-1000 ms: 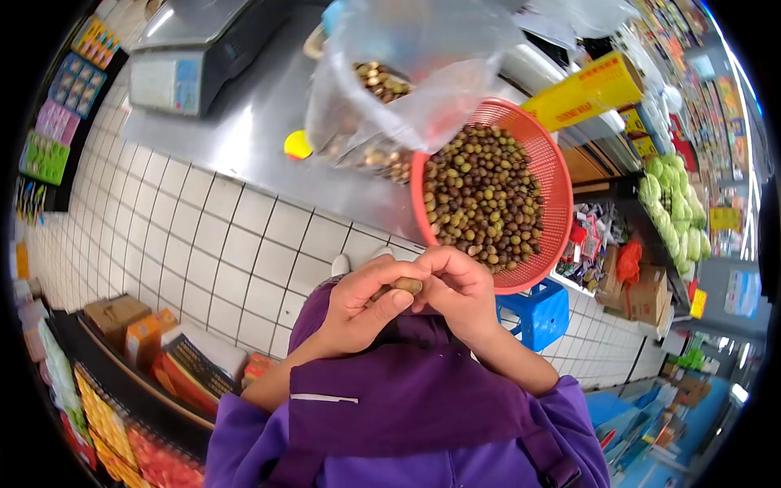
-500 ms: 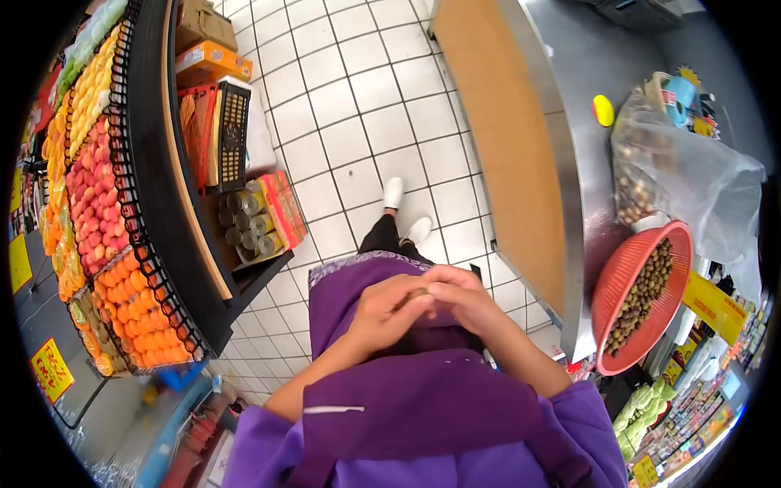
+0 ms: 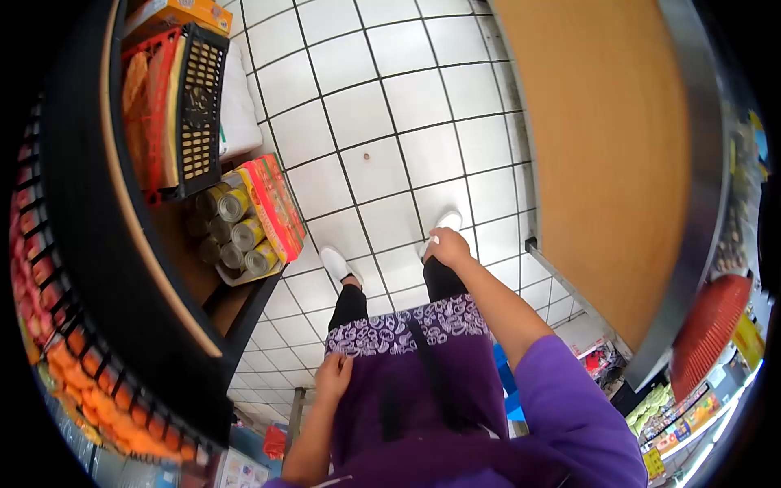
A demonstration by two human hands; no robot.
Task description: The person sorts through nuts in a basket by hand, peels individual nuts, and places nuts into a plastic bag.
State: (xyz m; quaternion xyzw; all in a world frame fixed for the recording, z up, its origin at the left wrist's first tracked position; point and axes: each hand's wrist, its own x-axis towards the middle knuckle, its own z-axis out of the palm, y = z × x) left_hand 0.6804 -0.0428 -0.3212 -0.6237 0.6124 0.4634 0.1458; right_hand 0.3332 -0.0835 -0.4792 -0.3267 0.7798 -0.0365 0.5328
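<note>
I see the left hand (image 3: 333,376) curled at the edge of the purple apron (image 3: 370,386), the right hand (image 3: 447,246) extended above a white shoe (image 3: 450,219), and tins (image 3: 246,234) grouped leftward.

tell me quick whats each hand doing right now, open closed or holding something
Left hand: loosely curled at the apron's edge; contents cannot be told.
Right hand: partly curled, beyond the apron; whether it holds anything cannot be told.

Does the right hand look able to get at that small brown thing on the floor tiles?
Probably yes, if the person bends lower: only bare white tiles show between the right hand and the small brown thing. Nothing blocks the way, though the hand seems to hang above the floor.
</note>
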